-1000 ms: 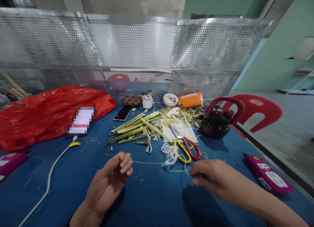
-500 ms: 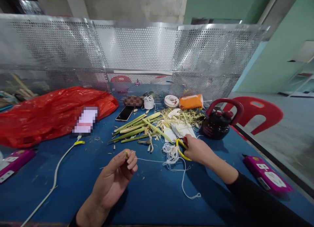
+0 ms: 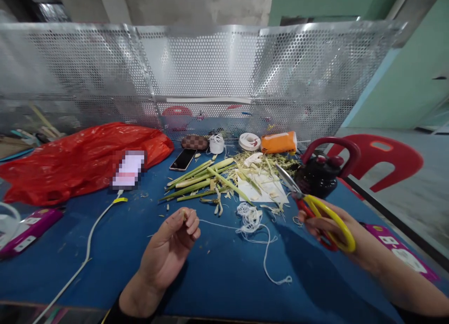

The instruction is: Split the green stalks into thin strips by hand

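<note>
My right hand (image 3: 326, 226) is raised above the table, holding a pair of scissors (image 3: 308, 212) with red and yellow handles. The blades point up and to the left, and look closed together. My left hand (image 3: 171, 244), palm up, pinches the end of a white string (image 3: 217, 224) between thumb and fingers. A small brownish bit shows at the fingertips, too small to name. From there the string runs right to a loose tangle of string (image 3: 249, 217) on the blue table (image 3: 224, 277). Behind the tangle lie green plant stalks (image 3: 196, 186) and a white paper (image 3: 270, 188).
A dark kettle (image 3: 317, 176) with a maroon handle stands at the right, beside a red chair (image 3: 389, 158). Plant shreds, an orange packet (image 3: 279, 142), a ribbon spool (image 3: 249, 141) and a phone (image 3: 183, 159) lie at the back. A red plastic bag (image 3: 80, 160) spreads leftward.
My right hand has lifted the scissors from beside the string tangle and brought them up to the right. My left hand keeps its pinch on the string. The view has shifted slightly.
</note>
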### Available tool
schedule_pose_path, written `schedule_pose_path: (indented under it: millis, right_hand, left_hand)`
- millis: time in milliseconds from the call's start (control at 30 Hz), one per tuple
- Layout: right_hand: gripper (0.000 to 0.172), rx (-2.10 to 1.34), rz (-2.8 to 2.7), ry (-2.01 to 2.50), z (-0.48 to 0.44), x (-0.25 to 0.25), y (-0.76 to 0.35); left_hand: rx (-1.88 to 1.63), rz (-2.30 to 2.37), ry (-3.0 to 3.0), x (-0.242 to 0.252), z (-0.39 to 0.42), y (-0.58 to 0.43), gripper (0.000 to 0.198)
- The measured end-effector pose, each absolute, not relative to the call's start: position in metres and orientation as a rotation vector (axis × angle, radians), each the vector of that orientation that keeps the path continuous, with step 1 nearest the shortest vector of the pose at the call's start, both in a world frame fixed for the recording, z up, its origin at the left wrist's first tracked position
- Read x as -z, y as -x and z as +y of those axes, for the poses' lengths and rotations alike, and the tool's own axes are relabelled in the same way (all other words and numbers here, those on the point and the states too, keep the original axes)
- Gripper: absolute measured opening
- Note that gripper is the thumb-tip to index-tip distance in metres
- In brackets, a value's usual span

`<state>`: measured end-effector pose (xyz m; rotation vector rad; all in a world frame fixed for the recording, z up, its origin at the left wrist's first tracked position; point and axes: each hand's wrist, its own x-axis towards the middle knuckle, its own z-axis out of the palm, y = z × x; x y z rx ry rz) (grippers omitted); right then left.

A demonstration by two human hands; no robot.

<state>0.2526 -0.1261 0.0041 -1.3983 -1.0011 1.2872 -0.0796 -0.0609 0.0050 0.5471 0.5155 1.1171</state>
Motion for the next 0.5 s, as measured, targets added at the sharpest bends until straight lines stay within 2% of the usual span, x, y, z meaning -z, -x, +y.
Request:
schedule_pose_path:
  millis: [33, 67, 133, 200, 400, 500]
  right_hand:
    - [0.035, -1.408, -0.986, 1.341, -0.134, -0.002, -0.247]
    - [0.037, -1.54, -0.965, 1.244, -0.142, 0.0, -0.241]
    - [0.053, -1.761, -0.891, 0.989, -0.156, 0.006, -0.226]
    - [0.051, -1.988, -0.862, 0.843, -0.168, 0.011, -0.211]
    - [0.06, -2.111, -0.949, 0.771, -0.177, 0.014, -0.189]
    - [0.056, -2.167, -0.816, 0.827, -0.17, 0.011, -0.183]
  left_hand:
    - [-1.118, 0.502, -0.543, -0.006, -0.06, 0.079, 0.012]
    - [-1.119, 0.484, -0.537, -0.007, -0.06, 0.078, 0.012]
    - [-1.123, 0.452, -0.52, -0.009, -0.059, 0.076, 0.013]
    - [-1.125, 0.436, -0.503, -0.011, -0.059, 0.075, 0.016]
    - [-1.135, 0.466, -0.493, -0.013, -0.062, 0.072, 0.019]
    - [-1.134, 0.453, -0.505, -0.014, -0.063, 0.072, 0.019]
